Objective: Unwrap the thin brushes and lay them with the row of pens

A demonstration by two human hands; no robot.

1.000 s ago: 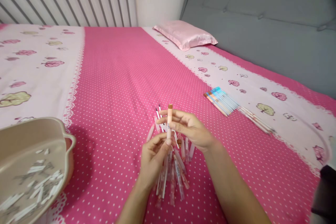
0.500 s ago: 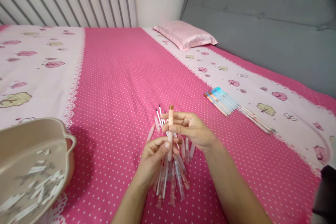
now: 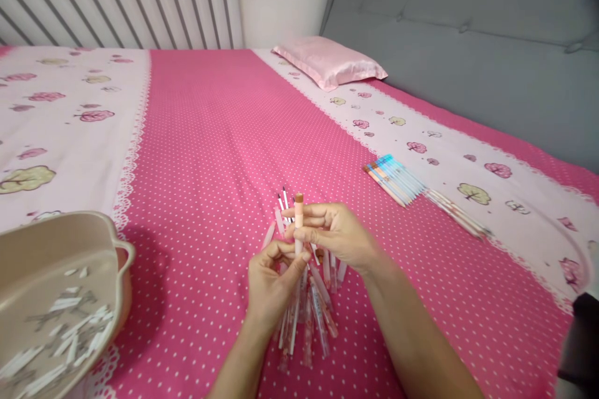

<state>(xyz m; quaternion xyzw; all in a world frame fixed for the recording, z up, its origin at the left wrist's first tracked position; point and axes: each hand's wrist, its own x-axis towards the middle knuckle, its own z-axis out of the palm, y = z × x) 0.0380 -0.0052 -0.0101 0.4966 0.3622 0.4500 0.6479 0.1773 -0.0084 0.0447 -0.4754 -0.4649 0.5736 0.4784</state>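
Note:
Upright between my hands is a pen (image 3: 299,215) with a peach-coloured barrel and a brown end at the top. My left hand (image 3: 274,277) pinches its lower part between thumb and fingers. Higher up, my right hand (image 3: 334,234) grips the barrel with thumb and fingertips. The pen's lower end is hidden behind my left hand. Beneath and around the hands lies a loose heap of clear and pink pen barrels (image 3: 319,318). Several white refills with dark tips (image 3: 284,198) stick out beyond my fingers.
A beige basin (image 3: 100,221) with small white and grey pieces sits at the left. To the right lies a row of blue and peach pens (image 3: 395,179), with several pale sticks (image 3: 456,212) beside it. A pink pillow (image 3: 330,59) rests near the grey headboard (image 3: 458,43).
Both hands and the pen have shifted slightly left. My left thumb now sits higher along the barrel, and less of the pen's lower end shows.

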